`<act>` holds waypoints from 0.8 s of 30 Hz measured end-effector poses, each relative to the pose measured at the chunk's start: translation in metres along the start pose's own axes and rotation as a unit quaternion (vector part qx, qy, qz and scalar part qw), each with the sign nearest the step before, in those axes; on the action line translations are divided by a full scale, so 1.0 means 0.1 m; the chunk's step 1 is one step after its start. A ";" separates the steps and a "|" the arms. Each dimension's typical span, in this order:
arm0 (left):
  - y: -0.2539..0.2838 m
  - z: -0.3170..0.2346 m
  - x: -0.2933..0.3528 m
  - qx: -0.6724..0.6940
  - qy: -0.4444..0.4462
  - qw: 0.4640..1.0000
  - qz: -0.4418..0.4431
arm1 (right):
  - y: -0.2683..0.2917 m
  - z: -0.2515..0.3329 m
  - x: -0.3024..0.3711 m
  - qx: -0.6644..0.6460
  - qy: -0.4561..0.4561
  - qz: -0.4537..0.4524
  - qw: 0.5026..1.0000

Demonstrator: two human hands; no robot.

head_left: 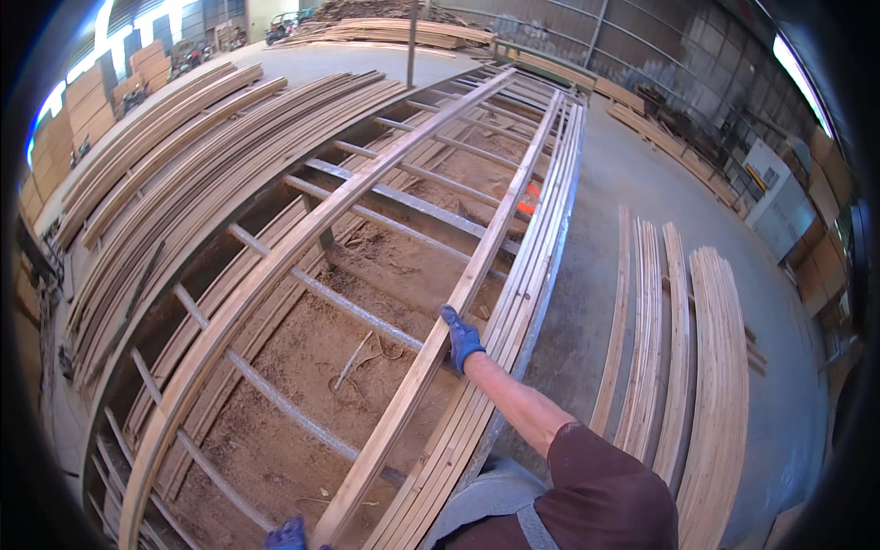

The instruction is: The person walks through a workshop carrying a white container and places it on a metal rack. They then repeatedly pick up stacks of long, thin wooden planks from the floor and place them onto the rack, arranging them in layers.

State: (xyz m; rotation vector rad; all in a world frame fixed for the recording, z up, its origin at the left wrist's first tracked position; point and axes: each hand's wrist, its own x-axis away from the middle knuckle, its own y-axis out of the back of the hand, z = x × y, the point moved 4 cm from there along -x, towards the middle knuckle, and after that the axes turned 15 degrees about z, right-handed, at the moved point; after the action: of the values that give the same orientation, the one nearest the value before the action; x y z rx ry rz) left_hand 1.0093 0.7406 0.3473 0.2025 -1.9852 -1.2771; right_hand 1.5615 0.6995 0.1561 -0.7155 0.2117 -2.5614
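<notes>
Lifting the long wooden board (486, 257) is judged to require two well-spaced holds along its edges, since a stiff, unwieldy, moderately heavy piece is expected (splinters are possible). The board is laid lengthwise across the metal crossbars (357, 311), beneath the right hand (462, 339), by which it is grasped. The left hand (286, 533) is placed beside its nearest visible part; whether it is closed cannot be told.

Blue gloves (463, 339) cover both hands (286, 533); I see a short-sleeved maroon-brown shirt (605, 490) and a grey apron-like garment (481, 502) with a strap (534, 528).
</notes>
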 end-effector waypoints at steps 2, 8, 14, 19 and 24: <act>0.08 -0.42 -0.24 -0.084 -0.120 0.976 -0.163 | -0.06 0.11 0.01 0.061 0.005 -0.032 0.998; -0.68 -0.08 -1.02 0.035 0.031 0.992 -0.118 | -0.26 0.35 -0.05 0.222 -0.119 0.040 0.967; -0.93 0.11 -1.36 0.061 0.019 0.988 -0.144 | -0.70 0.90 0.73 0.808 0.127 0.202 0.538; -0.81 0.08 -1.35 0.050 0.014 0.984 -0.172 | -1.25 0.49 1.06 0.852 0.298 0.365 0.230; -0.85 0.03 -0.77 0.198 0.052 0.956 -0.209 | -2.05 -0.09 0.88 0.739 0.255 0.606 0.146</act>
State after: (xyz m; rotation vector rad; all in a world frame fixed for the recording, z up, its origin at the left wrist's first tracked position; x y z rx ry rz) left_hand 1.0404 0.7393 0.2366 0.9074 -2.1565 -1.0685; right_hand 1.4091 0.8376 0.2431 0.9107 -0.9991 -0.2544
